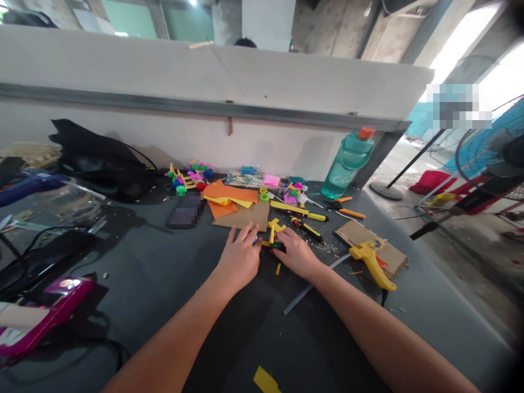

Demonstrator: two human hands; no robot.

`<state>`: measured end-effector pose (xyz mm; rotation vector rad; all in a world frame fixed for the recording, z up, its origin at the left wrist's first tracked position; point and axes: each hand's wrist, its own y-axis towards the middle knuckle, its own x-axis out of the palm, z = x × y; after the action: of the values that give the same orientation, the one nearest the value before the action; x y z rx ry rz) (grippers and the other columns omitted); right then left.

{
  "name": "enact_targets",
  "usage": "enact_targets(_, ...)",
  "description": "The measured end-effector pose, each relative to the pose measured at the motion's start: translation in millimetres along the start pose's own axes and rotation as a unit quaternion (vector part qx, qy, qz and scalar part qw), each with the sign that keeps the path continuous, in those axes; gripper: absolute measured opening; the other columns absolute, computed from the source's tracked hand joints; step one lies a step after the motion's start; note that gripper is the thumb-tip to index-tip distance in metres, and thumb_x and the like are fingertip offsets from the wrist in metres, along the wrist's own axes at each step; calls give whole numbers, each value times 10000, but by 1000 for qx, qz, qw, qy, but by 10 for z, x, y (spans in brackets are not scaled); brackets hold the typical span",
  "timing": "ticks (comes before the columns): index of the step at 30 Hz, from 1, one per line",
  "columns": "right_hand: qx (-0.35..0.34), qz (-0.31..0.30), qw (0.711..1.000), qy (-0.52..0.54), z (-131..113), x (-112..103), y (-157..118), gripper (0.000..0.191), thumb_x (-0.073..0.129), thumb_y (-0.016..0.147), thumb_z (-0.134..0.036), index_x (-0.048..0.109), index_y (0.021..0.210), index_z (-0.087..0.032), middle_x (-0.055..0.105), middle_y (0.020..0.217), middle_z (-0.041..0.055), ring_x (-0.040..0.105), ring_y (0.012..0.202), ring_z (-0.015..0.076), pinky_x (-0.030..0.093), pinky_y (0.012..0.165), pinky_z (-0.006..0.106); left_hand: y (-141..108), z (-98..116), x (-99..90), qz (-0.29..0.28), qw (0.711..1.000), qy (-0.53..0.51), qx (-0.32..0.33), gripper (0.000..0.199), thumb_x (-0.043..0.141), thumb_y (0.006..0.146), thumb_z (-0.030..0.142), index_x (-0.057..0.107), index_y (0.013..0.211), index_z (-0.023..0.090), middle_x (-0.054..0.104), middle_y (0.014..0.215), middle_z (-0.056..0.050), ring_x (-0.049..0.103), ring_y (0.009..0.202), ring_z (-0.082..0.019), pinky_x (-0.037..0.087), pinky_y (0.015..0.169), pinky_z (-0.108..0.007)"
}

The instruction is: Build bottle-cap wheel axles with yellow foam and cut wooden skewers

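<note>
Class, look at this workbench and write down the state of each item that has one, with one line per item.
left hand, fingers curled beside the yellow craft pieces
right hand, fingers over a dark green piece
hot glue gun, lying on a cardboard scrap
glue stick, lying loose on the table
water bottle, upright, orange cap on

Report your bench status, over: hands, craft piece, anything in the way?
Left hand and right hand at the yellow craft sticks. Glue gun lying off to the right, apart from the hands.
</note>
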<state>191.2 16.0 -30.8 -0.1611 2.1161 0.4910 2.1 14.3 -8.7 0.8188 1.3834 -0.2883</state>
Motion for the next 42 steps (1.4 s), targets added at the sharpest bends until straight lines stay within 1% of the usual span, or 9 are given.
enact_targets(8, -10, 4, 1000, 8, 13, 13, 10, 225, 603, 727, -114, 538, 920, -208, 514, 939, 37, 531, 896, 181, 467, 791, 309, 8, 94, 12, -8, 999, -32, 16, 351, 413, 817, 150, 600, 1114, 153, 444, 1353, -128, 298, 1296, -263, 233, 1049, -482)
enact_targets(12, -8, 4, 1000, 18, 24, 24, 15, 224, 596, 721, -119, 541, 918, -211, 521, 945, 40, 532, 907, 187, 464, 799, 322, 12, 107, 20, -10, 998, -59, 4, 375, 438, 795, 143, 580, 1142, 160, 421, 1369, -126, 288, 1299, -268, 243, 1047, -479)
enact_targets(18, -18, 25, 999, 25, 29, 24, 11, 318, 574, 710, -102, 513, 1001, -213, 528, 971, 44, 531, 908, 194, 457, 801, 331, 16, 120, 86, -3, 993, -119, -23, 373, 450, 773, 116, 586, 1119, 153, 421, 1362, -134, 281, 1300, -262, 252, 1050, -465)
enact_targets(22, -32, 27, 999, 29, 70, 41, 10, 220, 556, 706, -84, 533, 889, -206, 513, 903, 37, 530, 864, 188, 466, 769, 321, 17, 159, 125, -1, 987, -156, -34, 361, 467, 768, 126, 583, 1110, 141, 434, 1346, -142, 274, 1301, -265, 248, 1052, -468)
enact_targets(25, -34, 27, 999, 28, 113, 70, 7, 151, 561, 715, -102, 544, 821, -208, 502, 865, 33, 533, 843, 190, 474, 758, 328, 14, 194, 127, 7, 986, -160, -45, 376, 463, 777, 145, 566, 1139, 141, 413, 1364, -139, 249, 1310, -273, 225, 1057, -489)
enact_targets(30, -34, 27, 999, 28, 149, 115, -8, 53, 566, 770, -173, 578, 814, -201, 512, 869, 46, 546, 819, 193, 485, 746, 335, 4, 232, 98, 27, 985, -159, -60, 417, 447, 789, 168, 522, 1199, 138, 359, 1404, -129, 181, 1336, -283, 207, 1060, -506)
enact_targets(32, -38, 25, 999, 27, 146, 121, -10, 66, 559, 782, -184, 591, 837, -199, 517, 880, 54, 548, 822, 197, 487, 741, 339, 1, 243, 82, 33, 985, -159, -63, 407, 439, 795, 178, 524, 1191, 136, 354, 1407, -126, 181, 1336, -284, 207, 1062, -504)
enact_targets(37, -50, 20, 998, 30, 109, 110, -8, 182, 548, 784, -161, 601, 950, -216, 523, 911, 60, 547, 856, 205, 484, 760, 342, 2, 262, 54, 50, 983, -167, -66, 395, 429, 798, 174, 524, 1179, 133, 333, 1417, -125, 180, 1337, -284, 207, 1066, -502)
enact_targets(42, -47, 15, 998, 25, 99, 124, -9, 204, 539, 766, -138, 595, 948, -210, 520, 917, 59, 546, 867, 204, 483, 769, 340, 5, 264, 68, 63, 980, -178, -68, 463, 448, 785, 168, 461, 1246, 130, 329, 1414, -139, 188, 1335, -292, 219, 1062, -504)
